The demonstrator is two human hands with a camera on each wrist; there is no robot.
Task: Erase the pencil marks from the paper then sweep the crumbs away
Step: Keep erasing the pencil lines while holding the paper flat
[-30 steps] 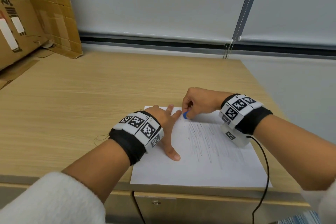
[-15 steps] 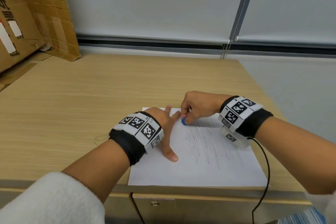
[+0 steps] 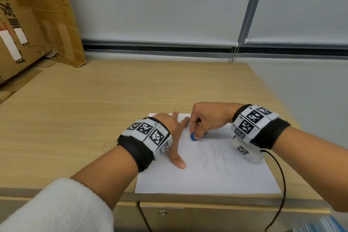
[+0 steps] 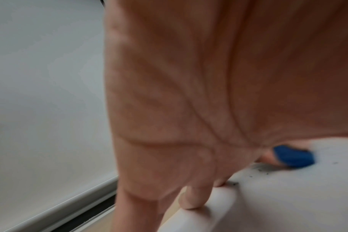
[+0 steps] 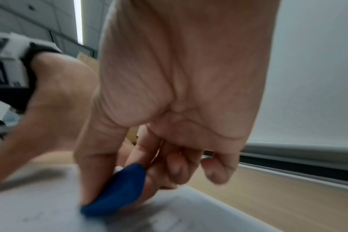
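A white sheet of paper [image 3: 207, 179] lies at the desk's front edge, streaked with grey pencil marks [image 3: 211, 152]. My right hand [image 3: 205, 118] pinches a small blue eraser [image 3: 193, 136] between thumb and fingers and presses it onto the paper at the upper end of the marks. The eraser [image 5: 117, 188] shows close up in the right wrist view, and the eraser [image 4: 294, 155] sits among dark crumbs [image 4: 264, 168] in the left wrist view. My left hand [image 3: 173, 133] lies flat with straight fingers on the sheet's left part, holding it down.
The wooden desk [image 3: 94, 109] stretches back to the wall. Cardboard boxes [image 3: 33, 20] lean at the far left. A black cable [image 3: 280, 184] hangs from my right wrist over the front edge. A drawer front [image 3: 207, 218] lies below the desk edge.
My right hand has slid the eraser a short way toward me along the top of the marks. My left hand has stayed flat on the paper.
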